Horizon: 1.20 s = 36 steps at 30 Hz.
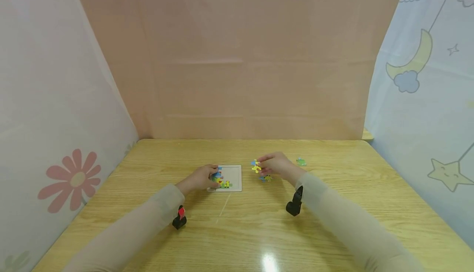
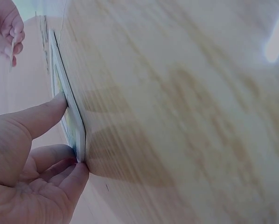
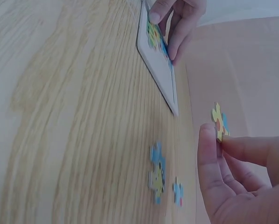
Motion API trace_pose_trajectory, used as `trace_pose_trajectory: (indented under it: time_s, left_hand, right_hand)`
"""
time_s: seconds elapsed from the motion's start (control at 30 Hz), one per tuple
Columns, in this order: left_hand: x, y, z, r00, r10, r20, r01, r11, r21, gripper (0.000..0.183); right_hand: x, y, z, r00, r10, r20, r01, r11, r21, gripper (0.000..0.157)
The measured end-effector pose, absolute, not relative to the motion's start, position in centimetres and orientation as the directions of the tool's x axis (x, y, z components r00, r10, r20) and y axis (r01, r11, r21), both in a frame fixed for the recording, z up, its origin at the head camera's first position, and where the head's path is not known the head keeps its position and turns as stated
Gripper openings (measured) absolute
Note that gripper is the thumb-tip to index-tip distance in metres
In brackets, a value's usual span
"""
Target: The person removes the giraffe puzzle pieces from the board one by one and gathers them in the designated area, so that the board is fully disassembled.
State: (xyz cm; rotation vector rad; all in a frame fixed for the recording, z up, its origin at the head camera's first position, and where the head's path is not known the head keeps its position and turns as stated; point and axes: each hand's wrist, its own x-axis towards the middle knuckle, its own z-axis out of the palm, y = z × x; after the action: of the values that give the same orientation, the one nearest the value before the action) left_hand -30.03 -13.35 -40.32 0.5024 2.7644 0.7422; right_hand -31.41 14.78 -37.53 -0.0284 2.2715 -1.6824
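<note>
A white-framed jigsaw board (image 1: 235,177) lies on the table, its left part filled with colourful pieces and its right part bare. My left hand (image 1: 200,177) grips the board at its left side, thumb over the filled pieces and fingers curled at the edge. To the right of the board, my right hand (image 1: 275,164) pinches a yellow and blue jigsaw piece (image 3: 219,121) between thumb and fingertips, raised above the table. Beneath that hand lie loose pieces, among them a yellow and blue one (image 3: 157,177) and a smaller blue one (image 3: 177,192).
Farther right on the wooden table (image 1: 237,239) lies a green jigsaw piece (image 1: 301,162). A plain tan backdrop (image 1: 237,66) rises behind the table, with patterned cloth (image 1: 426,119) along the sides. Black wrist devices (image 1: 295,203) hang under both forearms.
</note>
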Motion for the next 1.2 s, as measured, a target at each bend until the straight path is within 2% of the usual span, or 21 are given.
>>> trace_pose_trajectory:
  time_s: [0.17,0.5,0.9,1.2]
  left_hand:
    - [-30.2,-13.4,-40.3,-0.914,0.381,-0.141,0.261,0.817,0.514,0.066]
    - [-30.4,-13.6,-40.7,-0.911,0.394,-0.119,0.292,0.823,0.487,0.064]
    - [-30.3,-13.5,-40.5,-0.912,0.386,-0.142,0.269,0.821,0.504,0.065]
    - [-30.2,-13.5,-40.4,-0.910,0.391,-0.138,0.280,0.825,0.490,0.066]
  right_hand:
    - [-31.2,16.6,-37.9,-0.955,-0.199,-0.222,0.146,0.338,-0.930,0.030]
    - [-30.5,19.7,-38.3,-0.964,-0.112,-0.242,0.183,0.379,-0.907,0.030]
    - [-29.9,22.7,-39.0,-0.937,-0.090,-0.337,0.263,0.454,-0.852,0.027]
    - [-30.3,23.2,-39.6,-0.954,-0.055,-0.294,0.234,0.474,-0.849,0.023]
